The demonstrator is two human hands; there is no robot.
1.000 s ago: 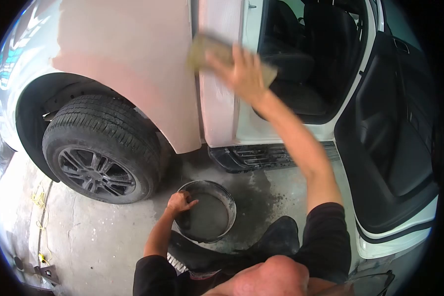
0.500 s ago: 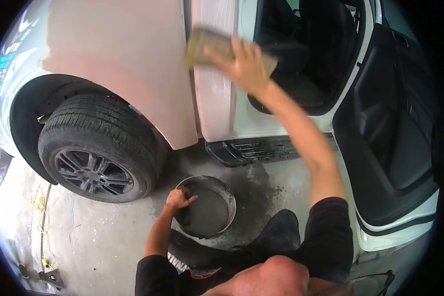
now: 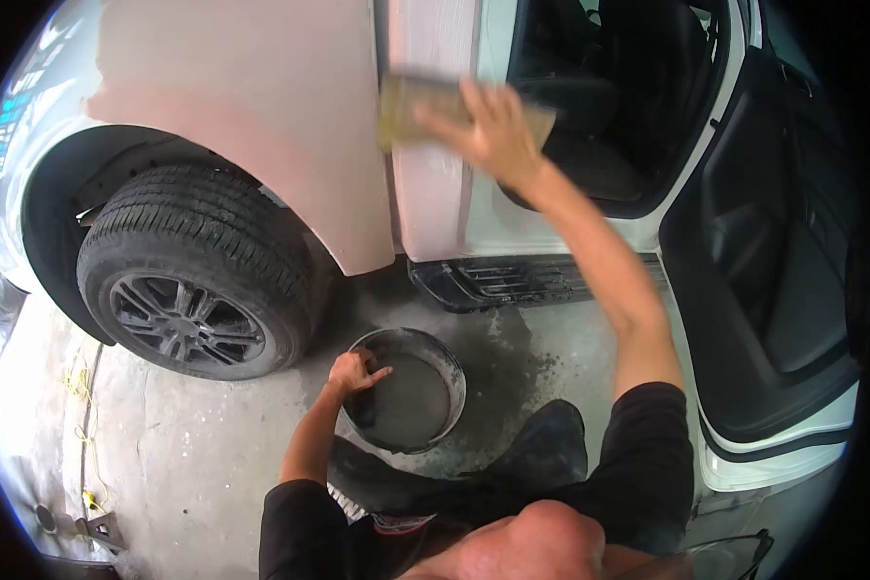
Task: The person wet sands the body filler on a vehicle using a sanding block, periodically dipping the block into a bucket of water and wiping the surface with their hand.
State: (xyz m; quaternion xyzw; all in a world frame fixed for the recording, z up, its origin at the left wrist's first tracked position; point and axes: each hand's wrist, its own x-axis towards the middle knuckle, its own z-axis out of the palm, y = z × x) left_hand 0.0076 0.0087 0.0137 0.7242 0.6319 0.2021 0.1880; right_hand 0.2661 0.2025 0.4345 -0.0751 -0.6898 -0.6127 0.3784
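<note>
My right hand (image 3: 498, 135) holds a long yellowish-brown sanding block (image 3: 396, 116), fingers spread over its back. Motion blurs the block, which lies across the gap between the rear body panel (image 3: 251, 87) and the pinkish-white door pillar (image 3: 433, 208). My left hand (image 3: 355, 372) is at the near-left rim of a round bucket (image 3: 454, 372) on the floor, its fingers curled over the edge and its thumb pointing inward. Grey, cloudy water (image 3: 411, 401) fills part of the bucket. A dark shape below the left hand inside the bucket cannot be made out.
A wheel (image 3: 193, 275) stands in the arch on the left. On the right, an open car door (image 3: 773, 251) juts out beside the door opening. A black side step (image 3: 512, 282) runs below the sill. Wet patches mark the concrete; a yellow cord (image 3: 79, 387) lies far left.
The right hand and sanding block have moved down along the panel and pillar. The left hand stays on the bucket rim. The whole view has shifted slightly.
</note>
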